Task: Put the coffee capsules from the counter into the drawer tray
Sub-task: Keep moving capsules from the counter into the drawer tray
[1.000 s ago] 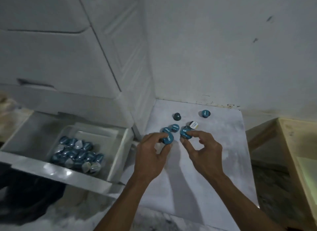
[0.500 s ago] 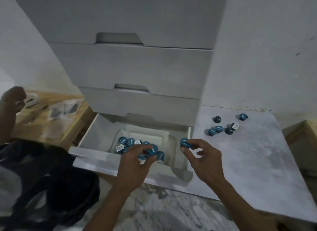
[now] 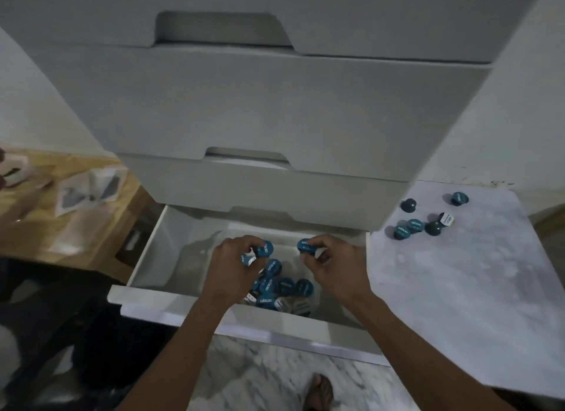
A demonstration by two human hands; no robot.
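Teal capsules sat pinched in your left hand and right hand, both directly above the tray pile at lower centre, six more on the counter far right.

dim light. white drawer cabinet with cutout handles stands against a plain white wall; marble-pattern floor below. wooden table at left carries clear plastic packets, blurred.
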